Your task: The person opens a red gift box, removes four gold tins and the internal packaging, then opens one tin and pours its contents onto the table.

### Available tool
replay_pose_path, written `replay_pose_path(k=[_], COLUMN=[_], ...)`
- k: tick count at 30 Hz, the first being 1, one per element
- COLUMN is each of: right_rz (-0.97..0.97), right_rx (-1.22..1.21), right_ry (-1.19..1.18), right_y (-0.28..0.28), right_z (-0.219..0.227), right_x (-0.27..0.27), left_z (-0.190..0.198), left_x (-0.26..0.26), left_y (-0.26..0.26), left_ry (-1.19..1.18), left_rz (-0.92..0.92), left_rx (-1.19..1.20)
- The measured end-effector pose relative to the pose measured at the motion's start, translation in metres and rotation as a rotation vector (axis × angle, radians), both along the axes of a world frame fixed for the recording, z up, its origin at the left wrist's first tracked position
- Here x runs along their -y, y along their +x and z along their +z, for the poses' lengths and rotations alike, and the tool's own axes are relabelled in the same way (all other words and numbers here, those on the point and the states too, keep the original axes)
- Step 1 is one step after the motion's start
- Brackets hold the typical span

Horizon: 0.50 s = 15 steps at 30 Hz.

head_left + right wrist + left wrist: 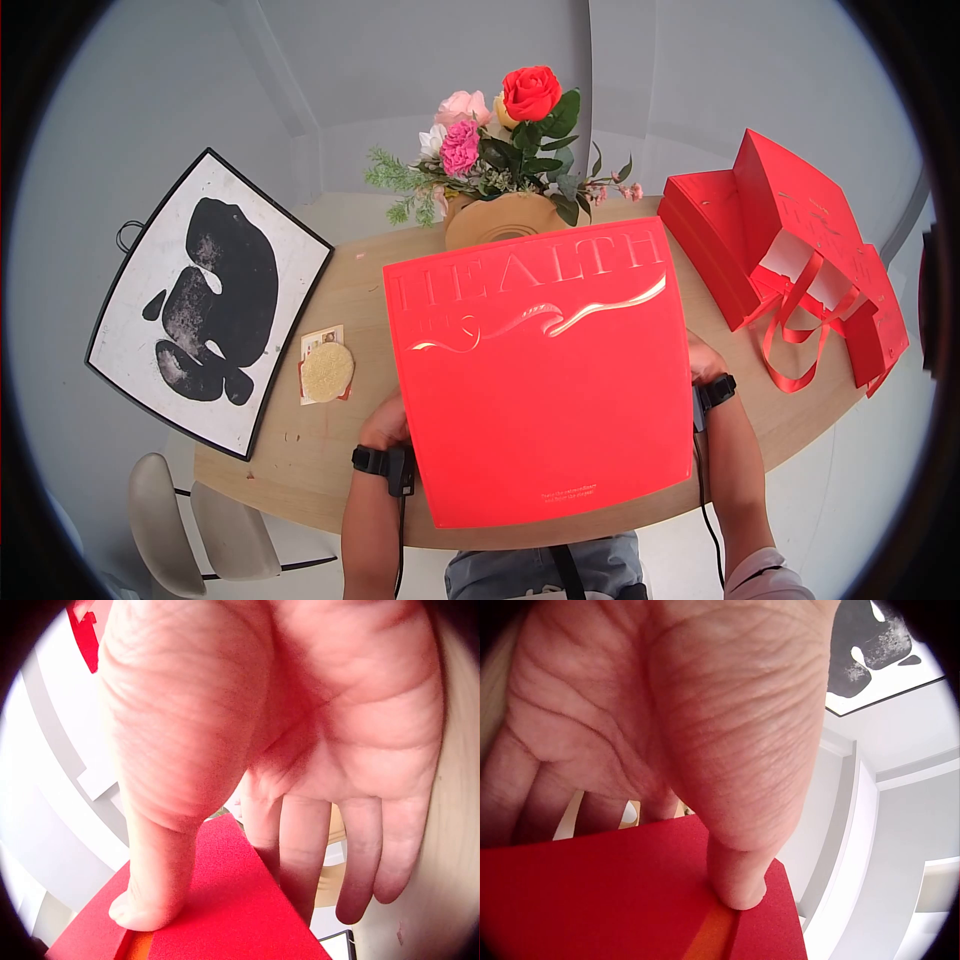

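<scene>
A large flat red box (545,400) with raised "HEALTH" lettering and a wavy gold-white line is held up over the table's front edge, its face toward the head camera. My left hand (388,425) grips its left side, and my right hand (706,360) grips the right side. The left wrist view shows the thumb (739,881) pressed on the side of the box (615,892), with the fingers passing behind it. On the other side, the right thumb (154,892) presses similarly, the long fingers (304,847) extending along the back. The box hides most fingers from the head camera.
Behind the box stand artificial flowers (500,145) in a tan round holder (500,218). At right lie a red box and bag (800,210) with ribbon handles (790,378). A black-framed picture (235,290) and a round yellowish pad (327,372) are left. Chairs (165,520) stand below.
</scene>
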State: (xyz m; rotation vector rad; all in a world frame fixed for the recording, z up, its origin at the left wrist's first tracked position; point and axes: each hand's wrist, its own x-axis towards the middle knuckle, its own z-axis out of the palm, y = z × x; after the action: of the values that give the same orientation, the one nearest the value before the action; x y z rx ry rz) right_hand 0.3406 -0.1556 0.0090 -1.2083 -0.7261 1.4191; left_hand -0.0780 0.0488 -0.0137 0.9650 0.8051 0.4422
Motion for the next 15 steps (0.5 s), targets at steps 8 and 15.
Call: replay_pose_path(k=[8,15], right_rz=[0.002,0.012], right_rx=[0.024,0.019], right_ry=[0.01,0.019], right_y=[-0.0005,-0.0004], right_z=[-0.0002,0.0], right_x=[-0.001,-0.0006], left_z=[-0.0007,-0.0003], left_x=[0.0007,0.0004], left_y=[-0.001,-0.0001], left_ry=[-0.019,-0.001], left_rz=[0.01,0.005], left_rx=[-0.008,-0.006])
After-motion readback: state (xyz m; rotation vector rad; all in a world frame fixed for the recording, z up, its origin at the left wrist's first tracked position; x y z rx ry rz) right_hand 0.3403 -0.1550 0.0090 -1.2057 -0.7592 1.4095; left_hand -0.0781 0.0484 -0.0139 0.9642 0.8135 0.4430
